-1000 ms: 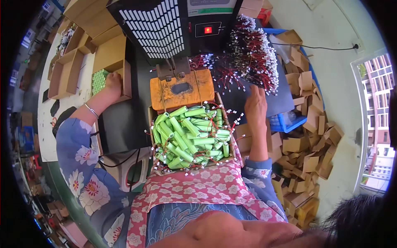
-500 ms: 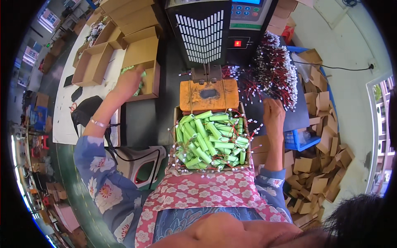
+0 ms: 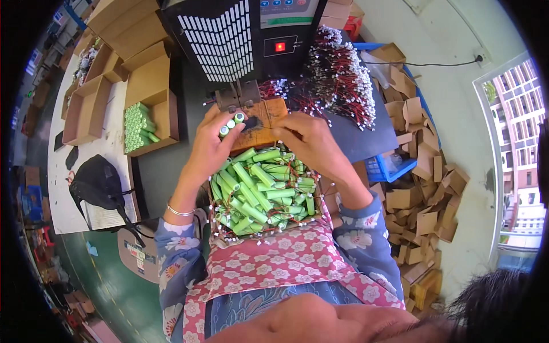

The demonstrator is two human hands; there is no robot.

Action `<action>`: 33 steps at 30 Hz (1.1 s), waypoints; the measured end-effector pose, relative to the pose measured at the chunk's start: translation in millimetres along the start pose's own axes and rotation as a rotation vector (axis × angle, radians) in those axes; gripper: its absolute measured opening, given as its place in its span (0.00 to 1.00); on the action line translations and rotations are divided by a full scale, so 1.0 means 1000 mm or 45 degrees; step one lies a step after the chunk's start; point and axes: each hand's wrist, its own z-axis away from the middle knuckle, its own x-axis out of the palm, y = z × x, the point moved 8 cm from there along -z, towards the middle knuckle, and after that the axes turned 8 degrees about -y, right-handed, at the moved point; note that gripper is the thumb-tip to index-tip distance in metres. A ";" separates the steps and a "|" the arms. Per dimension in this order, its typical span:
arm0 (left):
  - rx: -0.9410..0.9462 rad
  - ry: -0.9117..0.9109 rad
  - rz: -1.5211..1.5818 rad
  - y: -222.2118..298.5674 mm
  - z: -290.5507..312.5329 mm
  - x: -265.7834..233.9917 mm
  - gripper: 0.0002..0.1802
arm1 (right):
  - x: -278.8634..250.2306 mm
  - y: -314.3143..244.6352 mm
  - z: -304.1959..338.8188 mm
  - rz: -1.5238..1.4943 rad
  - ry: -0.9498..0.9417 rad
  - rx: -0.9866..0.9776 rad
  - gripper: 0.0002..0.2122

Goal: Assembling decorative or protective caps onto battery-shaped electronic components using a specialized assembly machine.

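Observation:
My left hand (image 3: 207, 143) is closed around a few green cylindrical battery cells (image 3: 239, 118), their round ends facing the orange block (image 3: 273, 110). Over that block's right side, my right hand (image 3: 311, 137) has its fingers pinched together; whatever lies between them is too small to make out. Both hands are just below the metal tips (image 3: 239, 94) of a black machine (image 3: 217, 43). Under my wrists, a box heaped with green cells (image 3: 251, 194) sits against my apron, with red and black wires and white connectors among them.
An open carton (image 3: 163, 117) at the left holds upright green cells (image 3: 136, 128). Wire leads with white connectors (image 3: 343, 86) are piled at the right of the dark table. A black bag (image 3: 97, 186) lies far left. Small cardboard boxes (image 3: 423, 188) heap up beyond the blue crate (image 3: 394, 168).
My left hand has come from the carton to the orange block with cells in it. My right hand has moved left from the wire pile to the block. The view has shifted right.

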 end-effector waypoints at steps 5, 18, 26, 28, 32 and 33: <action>0.108 0.055 -0.006 0.002 -0.007 0.003 0.12 | 0.027 0.027 -0.023 -0.288 -0.095 0.206 0.07; 0.100 0.179 0.074 0.002 -0.002 0.006 0.13 | 0.035 0.029 -0.041 -0.358 -0.073 0.236 0.09; 0.167 0.134 0.014 0.009 -0.006 0.005 0.13 | 0.031 0.029 -0.037 -0.337 -0.086 0.210 0.08; 0.123 0.086 0.025 0.003 -0.006 0.005 0.13 | 0.018 -0.003 -0.032 0.191 -0.174 -0.049 0.08; 0.097 0.061 -0.191 0.012 -0.001 -0.002 0.10 | 0.015 0.001 -0.006 0.320 -0.383 0.094 0.15; 0.102 0.062 -0.185 0.014 0.002 -0.005 0.10 | 0.018 0.000 -0.002 0.327 -0.381 0.097 0.15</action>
